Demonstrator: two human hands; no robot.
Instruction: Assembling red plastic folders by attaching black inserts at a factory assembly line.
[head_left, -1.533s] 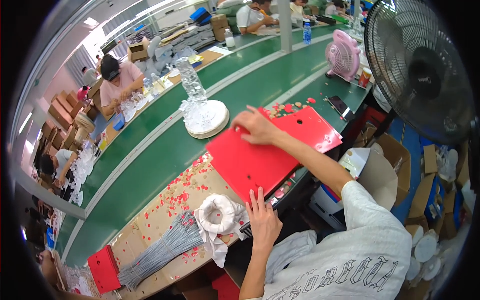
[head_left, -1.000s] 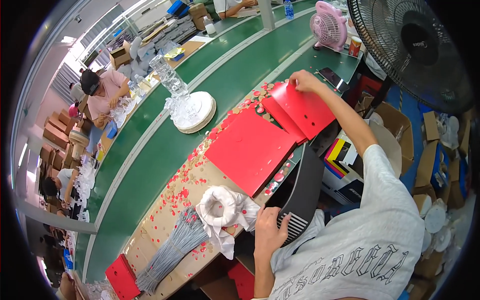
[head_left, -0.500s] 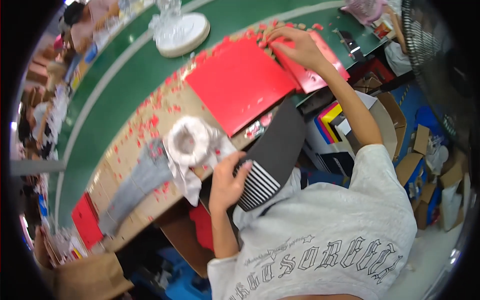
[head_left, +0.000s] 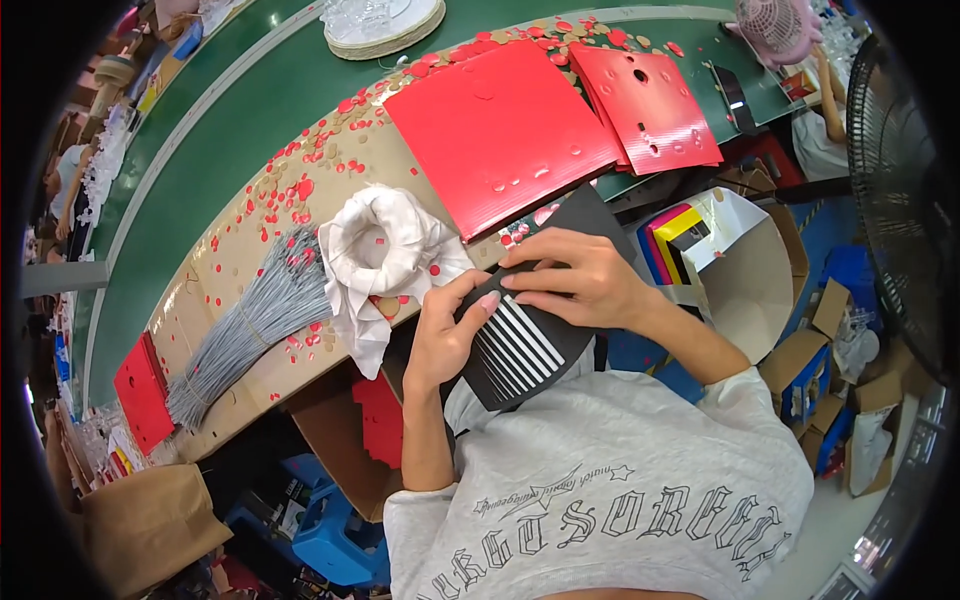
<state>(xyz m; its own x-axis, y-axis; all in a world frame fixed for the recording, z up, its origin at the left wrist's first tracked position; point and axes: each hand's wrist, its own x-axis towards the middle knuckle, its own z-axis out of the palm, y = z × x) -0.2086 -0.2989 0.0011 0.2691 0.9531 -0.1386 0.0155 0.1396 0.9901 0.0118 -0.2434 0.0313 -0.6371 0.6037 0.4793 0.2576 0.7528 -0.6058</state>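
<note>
My left hand [head_left: 442, 335] grips the left edge of a black sheet [head_left: 520, 352] that has a row of parallel white slots or stripes. The sheet lies tilted in front of my body. My right hand [head_left: 592, 280] is on top of the same sheet, its fingers bent and pressed to it beside my left thumb. Part of the sheet is hidden under this hand. Beyond it on the bench lie a large red sheet [head_left: 500, 130] and, to its right, a stack of smaller red sheets with holes [head_left: 655, 110].
Red and brown discs [head_left: 305, 187] are scattered over the brown board. A white cloth ring [head_left: 350, 235] lies beside a bundle of grey wires [head_left: 250, 325]. Black fan [head_left: 890, 210] at right; blue stool [head_left: 330, 535] below the bench; open carton [head_left: 745, 270] at my right.
My right hand has come back from the stack of smaller red sheets to the black sheet. My left hand keeps its hold on the black sheet. The view has shifted slightly.
</note>
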